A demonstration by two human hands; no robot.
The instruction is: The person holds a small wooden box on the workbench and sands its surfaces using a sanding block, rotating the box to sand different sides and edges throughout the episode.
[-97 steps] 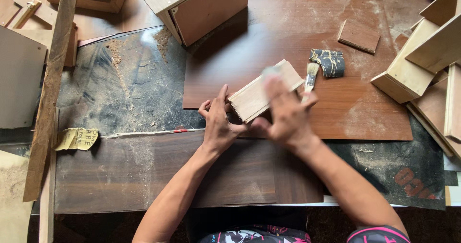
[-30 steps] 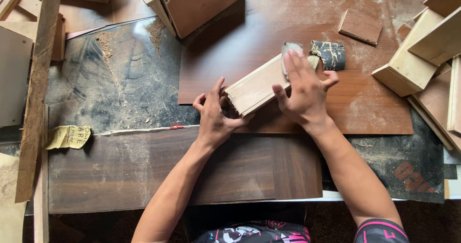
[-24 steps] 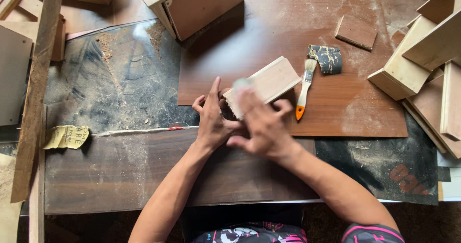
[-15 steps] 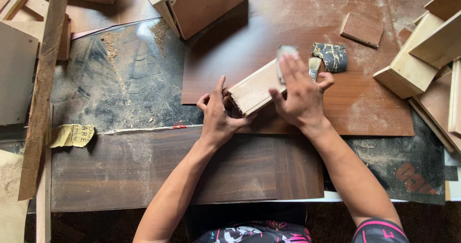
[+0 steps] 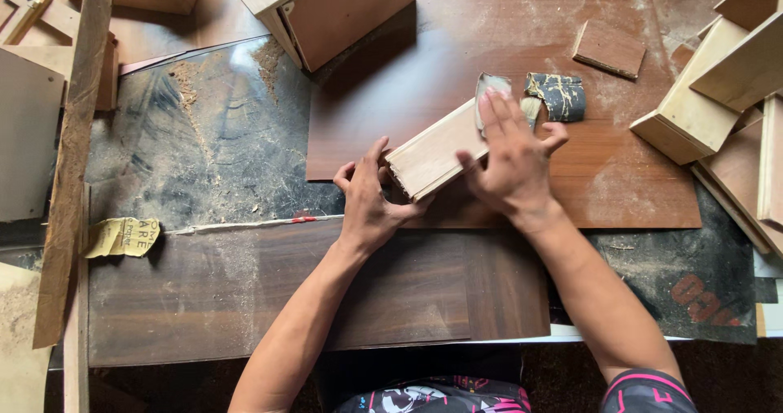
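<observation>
While you look straight down at a cluttered woodworking bench, both of your bare arms reach away from you toward the middle of the scene. Your left hand [image 5: 371, 197] grips the near-left end of a pale wooden block [image 5: 432, 156], thumb and fingers curled around its end so the block is held firmly. That block lies slanted on a reddish-brown board [image 5: 620, 185], its far end pointing up and to the right.

Your right hand [image 5: 512, 156] lies flat over the far-right part of the block, fingers spread fairly wide and pressing a small grey piece of sandpaper [image 5: 488, 85] against the wood; only the paper's far edge shows past your fingertips.

Just right of your fingertips, a dark crumpled scrap with yellow streaks [image 5: 556, 95] rests on the board, touching or nearly touching the pale bristles of a brush [image 5: 531, 107] that your hand mostly hides. Farther away and to the right lies a small square of brown wood [image 5: 610, 49].

At the far centre stands a boxlike wooden cabinet piece [image 5: 326, 5]. Pale wooden offcuts [image 5: 701, 95] are stacked at the right edge. To the left, a dark glossy sheet [image 5: 204, 144] carries sawdust, a long rough plank [image 5: 73, 152] runs near to far, and a torn yellowish sandpaper scrap [image 5: 122, 237] lies beside it. A dark-brown panel [image 5: 245, 299] sits nearest you.
</observation>
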